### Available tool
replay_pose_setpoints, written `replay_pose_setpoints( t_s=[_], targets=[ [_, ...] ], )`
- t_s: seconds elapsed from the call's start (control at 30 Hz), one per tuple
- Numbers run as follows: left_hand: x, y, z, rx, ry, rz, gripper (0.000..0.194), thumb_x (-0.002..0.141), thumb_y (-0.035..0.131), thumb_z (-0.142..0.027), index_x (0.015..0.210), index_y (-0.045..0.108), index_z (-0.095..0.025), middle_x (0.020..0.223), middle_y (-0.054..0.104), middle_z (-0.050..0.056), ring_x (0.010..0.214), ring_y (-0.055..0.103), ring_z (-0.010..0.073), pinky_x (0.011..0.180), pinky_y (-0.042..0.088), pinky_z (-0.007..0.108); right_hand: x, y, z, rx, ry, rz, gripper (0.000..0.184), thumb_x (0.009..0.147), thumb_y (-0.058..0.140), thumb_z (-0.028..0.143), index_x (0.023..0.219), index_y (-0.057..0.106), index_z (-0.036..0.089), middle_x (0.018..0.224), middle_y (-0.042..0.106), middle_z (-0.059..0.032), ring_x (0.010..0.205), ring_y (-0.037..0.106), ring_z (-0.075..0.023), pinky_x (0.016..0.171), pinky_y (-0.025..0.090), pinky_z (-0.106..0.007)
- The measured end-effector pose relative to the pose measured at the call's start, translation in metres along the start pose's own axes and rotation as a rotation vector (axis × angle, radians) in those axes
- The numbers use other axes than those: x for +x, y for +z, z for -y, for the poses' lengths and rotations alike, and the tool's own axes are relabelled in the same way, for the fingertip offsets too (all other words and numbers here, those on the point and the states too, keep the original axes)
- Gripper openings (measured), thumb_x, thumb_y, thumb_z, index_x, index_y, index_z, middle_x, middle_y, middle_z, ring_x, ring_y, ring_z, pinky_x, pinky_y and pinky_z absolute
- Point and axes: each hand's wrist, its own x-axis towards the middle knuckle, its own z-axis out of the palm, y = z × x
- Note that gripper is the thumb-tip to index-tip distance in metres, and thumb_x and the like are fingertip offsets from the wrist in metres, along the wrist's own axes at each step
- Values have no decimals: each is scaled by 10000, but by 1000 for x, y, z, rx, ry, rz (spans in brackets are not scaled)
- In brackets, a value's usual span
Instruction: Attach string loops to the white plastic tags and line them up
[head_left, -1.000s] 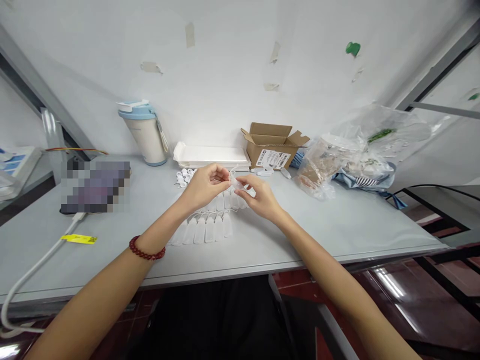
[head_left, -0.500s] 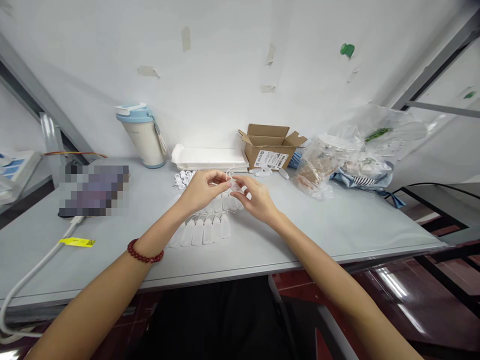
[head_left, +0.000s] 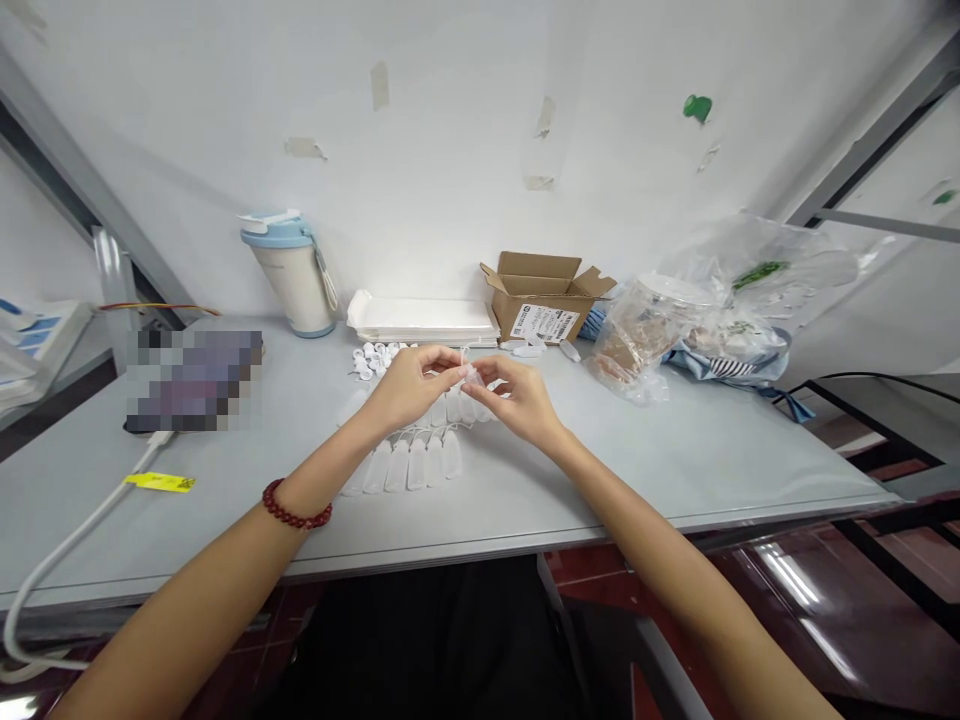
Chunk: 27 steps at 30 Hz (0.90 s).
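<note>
My left hand (head_left: 412, 388) pinches the top of a small translucent white plastic sleeve (head_left: 472, 375), where a thin white cord loop sticks up. From the other side my right hand (head_left: 525, 400) grips the same sleeve between thumb and fingers. Much of the piece is hidden by the fingertips. Below the hands, a row of similar translucent sleeves (head_left: 396, 468) with white cords lies on the table, and a second row is partly covered by my hands. Several small white caps (head_left: 365, 362) are heaped just behind my left hand.
A stack of white trays (head_left: 424, 318) and an open cardboard box (head_left: 544, 310) stand against the wall. Loose white pieces (head_left: 529, 350) lie before the box. At left are a cup (head_left: 292, 275) and a cabled, blurred device (head_left: 195, 380); at right, plastic bags (head_left: 645, 340).
My fingertips have drawn closer together around the sleeve, and the right fingers have shifted on it. The view has moved slightly; the rows on the table look the same.
</note>
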Motion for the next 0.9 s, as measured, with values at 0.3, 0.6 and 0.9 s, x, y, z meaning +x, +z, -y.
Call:
replay_pose_setpoints(
  t_s=[0.3, 0.6, 0.9],
  targets=[
    [-10, 9, 3, 486, 451, -141, 213, 830, 508, -196, 1036, 561, -179, 1091, 610, 94, 992, 575, 221, 818, 501, 374, 4, 2, -8, 149, 178, -71, 369, 697, 699, 468, 853, 588, 152, 805, 615, -29, 657, 587, -121, 501, 497, -235],
    [-14, 12, 1, 693, 583, 77, 357, 841, 599, -293, 1160, 502, -164, 1209, 544, 140, 1125, 491, 303, 918, 437, 456, 5, 1, -9, 301, 294, -66, 375, 650, 737, 471, 722, 539, 161, 644, 600, 13, 517, 572, -109, 474, 464, -239],
    [-18, 5, -11, 573, 385, 250, 228, 775, 634, -319, 954, 554, -202, 994, 573, 67, 940, 531, 238, 776, 453, 356, 9, -30, 3, 307, 384, 417, 332, 655, 754, 430, 718, 582, 153, 643, 611, 11, 567, 602, -115, 535, 476, -235]
  ],
)
